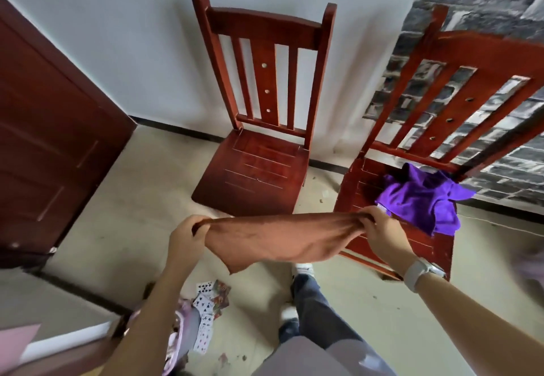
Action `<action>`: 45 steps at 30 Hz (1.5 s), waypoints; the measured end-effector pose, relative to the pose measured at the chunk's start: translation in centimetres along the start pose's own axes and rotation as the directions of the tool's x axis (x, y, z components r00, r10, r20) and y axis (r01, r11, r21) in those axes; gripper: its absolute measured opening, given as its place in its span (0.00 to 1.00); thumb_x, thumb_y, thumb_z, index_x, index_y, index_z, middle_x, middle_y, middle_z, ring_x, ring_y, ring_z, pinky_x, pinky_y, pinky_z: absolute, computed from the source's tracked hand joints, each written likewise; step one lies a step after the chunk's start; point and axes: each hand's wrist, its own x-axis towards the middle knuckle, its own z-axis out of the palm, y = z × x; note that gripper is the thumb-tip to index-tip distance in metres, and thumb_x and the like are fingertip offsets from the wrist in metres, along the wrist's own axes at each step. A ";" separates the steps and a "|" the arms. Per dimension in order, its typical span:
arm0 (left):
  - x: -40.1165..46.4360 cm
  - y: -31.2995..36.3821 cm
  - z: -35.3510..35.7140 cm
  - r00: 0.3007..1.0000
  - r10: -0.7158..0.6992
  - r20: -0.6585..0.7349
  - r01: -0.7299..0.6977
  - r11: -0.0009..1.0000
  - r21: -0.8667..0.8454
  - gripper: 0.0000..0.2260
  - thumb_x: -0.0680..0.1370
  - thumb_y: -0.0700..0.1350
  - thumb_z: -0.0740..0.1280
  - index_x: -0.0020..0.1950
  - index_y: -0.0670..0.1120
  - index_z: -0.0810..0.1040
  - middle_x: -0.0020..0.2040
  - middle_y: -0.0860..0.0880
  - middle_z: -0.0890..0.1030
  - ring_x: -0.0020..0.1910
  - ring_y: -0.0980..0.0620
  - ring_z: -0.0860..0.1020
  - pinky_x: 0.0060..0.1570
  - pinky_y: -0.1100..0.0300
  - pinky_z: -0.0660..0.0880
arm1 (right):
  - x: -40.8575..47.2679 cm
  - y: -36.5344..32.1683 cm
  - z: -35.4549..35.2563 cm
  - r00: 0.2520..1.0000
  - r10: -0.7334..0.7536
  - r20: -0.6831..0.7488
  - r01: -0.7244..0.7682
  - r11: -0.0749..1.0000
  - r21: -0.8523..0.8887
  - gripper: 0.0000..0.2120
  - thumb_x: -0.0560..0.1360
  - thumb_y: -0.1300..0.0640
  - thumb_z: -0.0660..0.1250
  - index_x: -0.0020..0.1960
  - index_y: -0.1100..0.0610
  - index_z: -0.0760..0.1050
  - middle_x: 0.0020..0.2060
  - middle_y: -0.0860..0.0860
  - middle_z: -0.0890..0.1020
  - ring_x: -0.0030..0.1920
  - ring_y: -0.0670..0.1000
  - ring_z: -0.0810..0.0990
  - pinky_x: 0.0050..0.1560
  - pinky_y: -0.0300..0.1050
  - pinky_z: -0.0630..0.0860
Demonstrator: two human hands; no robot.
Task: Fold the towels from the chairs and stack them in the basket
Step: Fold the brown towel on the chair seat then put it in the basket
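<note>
The brown towel (279, 237) hangs stretched in the air in front of the left chair (259, 116), held by its top edge at both ends. The left hand (185, 237) has its grip pinched on the towel's left corner, fingers curled round the bunched cloth; the right hand (382, 231) pinches the right corner the same way, with a pale watch (418, 272) on its wrist. Between the two grips the top edge runs taut, and the rest of the cloth sags below it to a loose point near the left grip. The left chair's seat is bare. To its right, on the seat of the right chair (441, 116), lies a crumpled purple towel (424, 199), just beyond the right hand. Playing cards (209, 305) lie scattered on the floor (123, 228) below the brown towel.
</note>
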 end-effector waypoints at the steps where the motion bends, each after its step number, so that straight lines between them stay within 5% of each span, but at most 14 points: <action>1: 0.8 -0.4 0.1 1.000 -0.009 0.003 0.009 1.000 0.008 0.09 0.76 0.35 0.62 0.52 0.40 0.79 0.50 0.43 0.81 0.49 0.44 0.76 0.50 0.58 0.68 | 1.0 -0.2 0.5 1.000 0.019 0.000 -0.019 1.000 -0.001 0.09 0.76 0.62 0.60 0.54 0.60 0.75 0.48 0.58 0.81 0.51 0.59 0.78 0.49 0.46 0.69; 9: 11.7 0.3 1.9 0.976 -0.125 -0.175 0.122 0.992 -0.031 0.08 0.75 0.37 0.65 0.52 0.38 0.80 0.51 0.40 0.82 0.53 0.41 0.77 0.52 0.57 0.68 | 13.1 -3.4 3.6 1.000 0.000 0.022 0.001 0.998 -0.058 0.10 0.76 0.61 0.62 0.54 0.62 0.78 0.49 0.59 0.80 0.53 0.60 0.77 0.54 0.48 0.71; 16: 25.1 -1.1 4.5 0.937 -0.224 -0.269 0.216 0.975 -0.060 0.10 0.74 0.42 0.67 0.53 0.40 0.81 0.50 0.39 0.82 0.51 0.39 0.78 0.53 0.52 0.73 | 26.3 -7.6 8.3 0.994 0.103 -0.030 -0.103 0.995 0.015 0.13 0.77 0.59 0.61 0.58 0.62 0.77 0.54 0.60 0.74 0.52 0.59 0.75 0.47 0.38 0.65; 22: 36.0 -3.8 8.5 0.936 -0.198 -0.291 0.211 0.977 0.013 0.12 0.77 0.46 0.65 0.56 0.41 0.79 0.49 0.37 0.81 0.51 0.38 0.77 0.48 0.53 0.72 | 35.6 -8.5 14.9 0.962 0.259 -0.093 -0.241 0.956 0.167 0.11 0.76 0.58 0.61 0.53 0.59 0.79 0.39 0.54 0.79 0.39 0.52 0.75 0.42 0.39 0.70; 26: 40.8 -5.8 11.2 0.948 -0.207 -0.242 0.187 0.977 -0.103 0.15 0.77 0.44 0.64 0.62 0.41 0.74 0.55 0.39 0.80 0.53 0.42 0.78 0.51 0.59 0.70 | 38.9 -7.5 19.6 0.925 0.372 -0.079 -0.327 0.885 0.331 0.12 0.71 0.55 0.61 0.52 0.54 0.77 0.40 0.55 0.83 0.44 0.59 0.82 0.50 0.56 0.79; 29: 41.1 -8.4 13.5 0.960 -0.236 -0.149 0.225 0.970 -0.086 0.20 0.77 0.42 0.65 0.67 0.41 0.68 0.63 0.41 0.75 0.55 0.43 0.77 0.56 0.59 0.69 | 38.3 -5.8 21.8 0.915 0.399 -0.051 -0.373 0.889 0.265 0.16 0.74 0.60 0.59 0.61 0.57 0.73 0.43 0.53 0.80 0.45 0.55 0.80 0.49 0.47 0.77; 33: 36.9 -12.2 16.6 0.940 -0.339 -0.028 0.332 0.931 -0.150 0.16 0.77 0.41 0.64 0.63 0.39 0.70 0.59 0.41 0.77 0.54 0.44 0.77 0.49 0.64 0.68 | 34.2 -1.8 24.2 0.882 0.470 0.043 -0.472 0.875 0.110 0.14 0.75 0.63 0.58 0.59 0.60 0.74 0.52 0.56 0.79 0.54 0.57 0.76 0.43 0.35 0.65; 36: 32.3 -15.1 18.6 0.911 -0.412 0.009 0.411 0.905 -0.110 0.14 0.76 0.39 0.64 0.60 0.37 0.73 0.56 0.37 0.78 0.55 0.41 0.77 0.52 0.58 0.70 | 30.6 1.3 25.7 0.824 0.559 0.094 -0.565 0.823 0.056 0.15 0.75 0.62 0.59 0.61 0.61 0.73 0.58 0.58 0.77 0.58 0.58 0.75 0.52 0.41 0.69; 38: 29.4 -16.6 19.7 0.878 -0.478 -0.033 0.477 0.878 -0.042 0.15 0.74 0.38 0.66 0.60 0.35 0.73 0.55 0.34 0.77 0.57 0.37 0.74 0.57 0.49 0.71 | 28.6 3.1 26.6 0.791 0.600 0.123 -0.606 0.795 0.023 0.16 0.76 0.59 0.61 0.63 0.61 0.71 0.61 0.60 0.75 0.60 0.59 0.74 0.55 0.43 0.68; 41: 26.1 -16.9 20.7 0.727 -0.683 -0.067 0.678 0.730 -0.084 0.21 0.74 0.40 0.67 0.65 0.35 0.68 0.62 0.32 0.70 0.62 0.36 0.68 0.61 0.47 0.67 | 26.6 4.4 27.5 0.740 0.647 0.186 -0.666 0.744 0.061 0.18 0.75 0.60 0.63 0.63 0.62 0.67 0.58 0.58 0.74 0.54 0.56 0.74 0.42 0.31 0.69; 43: 24.8 -17.2 21.5 0.593 -0.804 0.046 0.789 0.568 -0.233 0.25 0.75 0.43 0.67 0.67 0.37 0.62 0.66 0.34 0.66 0.62 0.39 0.69 0.61 0.47 0.67 | 25.9 4.5 28.0 0.713 0.661 0.236 -0.695 0.712 0.104 0.17 0.75 0.61 0.63 0.63 0.63 0.65 0.54 0.57 0.75 0.43 0.53 0.75 0.24 0.26 0.67; 45: 24.2 -18.0 22.1 0.494 -0.842 0.216 0.834 0.389 -0.392 0.25 0.75 0.44 0.67 0.68 0.38 0.62 0.63 0.36 0.70 0.57 0.42 0.74 0.59 0.50 0.71 | 25.6 4.8 28.4 0.690 0.678 0.254 -0.720 0.680 0.138 0.16 0.75 0.62 0.62 0.62 0.63 0.65 0.49 0.59 0.78 0.34 0.50 0.74 0.17 0.29 0.65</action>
